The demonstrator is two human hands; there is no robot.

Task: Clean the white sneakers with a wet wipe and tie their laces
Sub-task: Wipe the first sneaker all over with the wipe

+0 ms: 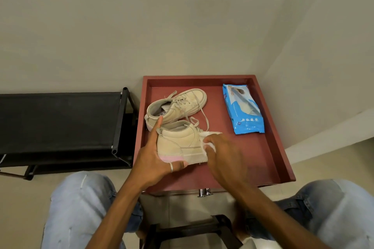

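Note:
Two off-white sneakers lie on a red tray-like tabletop (263,159). The far sneaker (178,105) rests on its sole, with loose laces trailing to the right. My left hand (155,159) grips the near sneaker (178,141) by its heel, thumb up along the back and fingers under the sole. My right hand (222,157) holds a white wet wipe (210,137) against the side of that sneaker, and the hand hides the shoe's front part.
A blue pack of wet wipes (244,111) lies at the tray's right rear. A black fabric shoe rack (60,125) stands to the left. Beige walls close the corner behind. My knees in light jeans (81,208) sit below the table.

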